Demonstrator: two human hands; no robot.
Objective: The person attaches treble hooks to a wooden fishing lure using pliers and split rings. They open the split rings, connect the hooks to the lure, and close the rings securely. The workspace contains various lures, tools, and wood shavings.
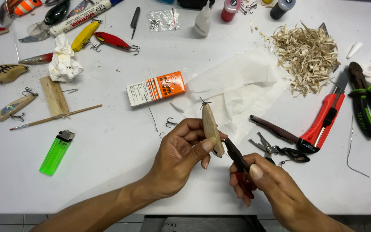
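Left hand (179,150) fingers grip upright wooden lure (211,128); right hand (265,182) fingers clasp pliers (237,158).

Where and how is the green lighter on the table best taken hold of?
Probably from above, pinching the long flat sides of the green lighter at mid-body. It lies flat, tilted, metal head up-right, with bare table around it, well left of the left hand.

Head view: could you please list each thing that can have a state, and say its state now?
Left hand: holds wooden lure body upright.
Wooden lure body: unpainted, wire loop at top.
Right hand: holds small pliers.
Small pliers: tips at the lure's lower end.
Utility knife: lying flat; blade hard to tell.
Glue bottle: upright.
Green lighter: lying flat, unlit.
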